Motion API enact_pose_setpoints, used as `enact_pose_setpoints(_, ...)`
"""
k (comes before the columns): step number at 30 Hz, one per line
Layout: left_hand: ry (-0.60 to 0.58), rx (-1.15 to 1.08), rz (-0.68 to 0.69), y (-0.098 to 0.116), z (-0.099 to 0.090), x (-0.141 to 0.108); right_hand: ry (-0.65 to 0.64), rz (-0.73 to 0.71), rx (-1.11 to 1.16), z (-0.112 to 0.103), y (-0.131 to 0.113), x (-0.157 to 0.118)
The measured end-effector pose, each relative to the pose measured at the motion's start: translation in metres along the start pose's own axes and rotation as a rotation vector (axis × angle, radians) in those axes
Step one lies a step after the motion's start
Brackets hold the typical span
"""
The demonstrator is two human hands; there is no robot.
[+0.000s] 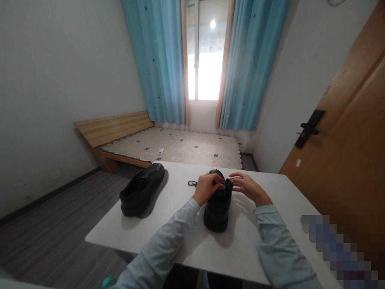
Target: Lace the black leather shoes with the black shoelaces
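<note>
A black shoe (216, 212) stands on the white table (168, 237) in front of me, its heel toward me and its toe pointing away. My left hand (207, 188) reaches over its left side, with thumb and fingers pinched at the lacing on what looks like the black shoelace. One loop of the shoelace (191, 183) sticks out to the left, beyond that hand. On the shoe's right side, my right hand (246, 188) has its fingers apart, the tips close to the raised side flap. My hands partly hide the shoe's upper.
Another black shoe (141, 190) sits on the table's left part. Behind the table is a low bed (186, 146) with a small white object (161, 151) on it. Blue curtains (161, 60) flank a bright window, and a wooden door (339, 132) is at the right.
</note>
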State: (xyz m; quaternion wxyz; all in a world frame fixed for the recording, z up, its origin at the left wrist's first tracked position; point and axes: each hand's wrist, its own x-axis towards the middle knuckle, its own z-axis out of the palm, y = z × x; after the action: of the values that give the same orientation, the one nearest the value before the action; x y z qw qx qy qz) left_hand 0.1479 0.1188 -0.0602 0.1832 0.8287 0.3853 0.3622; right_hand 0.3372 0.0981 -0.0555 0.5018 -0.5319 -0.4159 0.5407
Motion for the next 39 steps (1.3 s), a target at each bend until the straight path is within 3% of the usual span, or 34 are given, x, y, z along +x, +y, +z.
enact_pose_setpoints(8,-0.112,0.305,-0.147,0.022,-0.002,0.018,-0.069,0.055,0.047,-0.007,0.0,0.002)
enact_pose_setpoints(15,-0.191,0.45,-0.165,0.029,0.003,0.029,-0.064,0.058,0.032,-0.007,0.002,0.003)
enact_pose_setpoints(31,-0.171,0.401,-0.086,0.023,0.009,0.028,-0.135,-0.025,-0.1,-0.007,0.008,0.007)
enact_pose_setpoints(36,-0.112,0.333,-0.092,0.021,0.008,0.028,-0.046,-0.091,-0.271,-0.006,0.016,0.013)
enact_pose_setpoints(39,-0.15,0.218,-0.073,0.017,0.007,0.03,-0.002,-0.13,-0.286,-0.004,0.02,0.017)
